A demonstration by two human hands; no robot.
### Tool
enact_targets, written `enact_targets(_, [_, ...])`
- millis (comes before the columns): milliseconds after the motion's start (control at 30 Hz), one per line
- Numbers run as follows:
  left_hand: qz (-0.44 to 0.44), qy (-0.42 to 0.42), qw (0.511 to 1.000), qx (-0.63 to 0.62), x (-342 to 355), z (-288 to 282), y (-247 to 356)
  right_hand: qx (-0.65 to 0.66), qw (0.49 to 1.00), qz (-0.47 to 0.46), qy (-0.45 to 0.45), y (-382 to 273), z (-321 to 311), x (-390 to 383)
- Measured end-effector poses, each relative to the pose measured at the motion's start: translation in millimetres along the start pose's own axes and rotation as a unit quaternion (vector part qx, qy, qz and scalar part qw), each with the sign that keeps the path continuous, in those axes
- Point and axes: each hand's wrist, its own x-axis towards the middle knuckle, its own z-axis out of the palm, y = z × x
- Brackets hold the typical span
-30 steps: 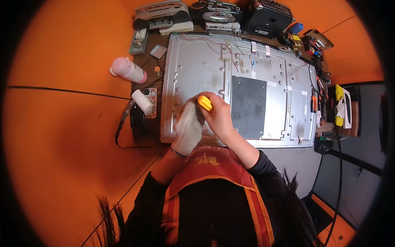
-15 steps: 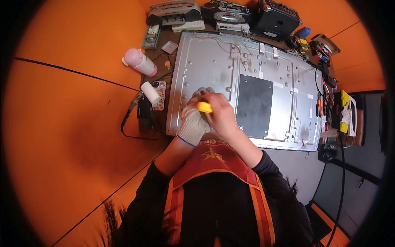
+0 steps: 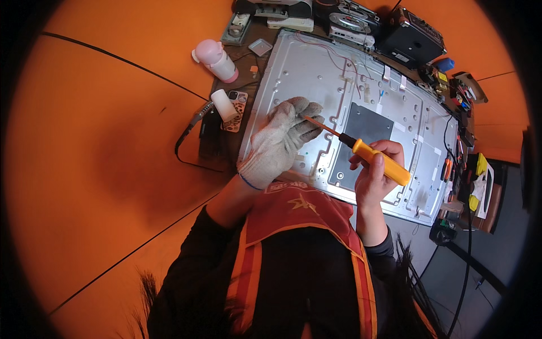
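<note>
Over the silver metal panel [image 3: 302,73], right hand [image 3: 372,183] is closed round a yellow-handled screwdriver [image 3: 381,162], bare fingers on the grip; shaft points to 10 o'clock. Left hand [image 3: 278,144] gloved, palm showing, fingers loosely parted by the tip; can't tell if they touch. Pink-and-white bottle [image 3: 224,67] at that hand's 11 o'clock, phone [image 3: 236,116] at 10.

Cannot tell contact from gap between the screwdriver [image 3: 364,151] tip and gloved left hand [image 3: 285,138]. See only part of the phone [image 3: 241,104] beneath the white cylinder [image 3: 224,105], and of the dark plate [image 3: 370,121] behind the right hand [image 3: 372,181]. Lose the silver stereo [image 3: 282,10] partly past the upper edge. Cannot identify the tiny items [image 3: 464,95], upper right.
</note>
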Motion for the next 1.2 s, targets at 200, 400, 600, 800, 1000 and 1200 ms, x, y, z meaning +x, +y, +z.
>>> enact_targets(200, [-0.015, 0.004, 1.0, -0.018, -0.3, 6.3, 2.7, 0.01, 1.0, 0.002, -0.016, 6.6, 3.1, 1.2])
enact_targets(400, [-0.018, -0.005, 0.999, -0.028, 2.6, 6.6, 4.7, -0.001, 1.0, 0.011, -0.017, 10.1, 5.5, 3.4])
enact_targets(600, [-0.02, 0.006, 1.0, 0.02, 3.5, 7.0, 9.2, 0.0, 1.0, 0.013, -0.02, 13.3, 3.4, 7.3])
enact_targets(800, [0.011, 0.006, 0.998, 0.067, 6.1, 2.2, 15.5, 0.062, 0.995, 0.068, -0.027, 22.5, 0.0, 9.6])
enact_targets(1000, [0.037, 0.019, 0.997, 0.07, 9.2, 5.8, 29.1, 0.108, 0.981, 0.159, -0.018, 30.9, 1.7, 1.4])
enact_targets(1200, [0.014, 0.112, 0.98, 0.164, 6.3, 13.4, 40.8, 0.048, 0.973, 0.178, -0.137, 30.3, -15.8, 16.2])
